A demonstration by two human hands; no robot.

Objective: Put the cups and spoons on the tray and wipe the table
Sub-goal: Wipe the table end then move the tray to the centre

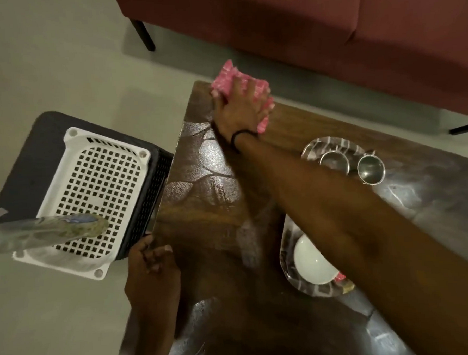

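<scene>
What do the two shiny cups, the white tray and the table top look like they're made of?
The shiny cups look like polished stainless steel: grey, mirror-like glints. The white tray looks like matte moulded plastic, with a grid of square holes. The table top seems wood or veneer, brown grain under a gloss; wet streaks may add shine.

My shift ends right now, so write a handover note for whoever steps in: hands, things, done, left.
Right hand grips the pink cloth at the far-left corner of the table. Left hand rests on the near-left edge. One steel cup stands on the far tray; a second steel cup sits at its rim, on or off unclear. White cup on the near tray. No spoons seen. Left: finish wiping, check second cup.
</scene>
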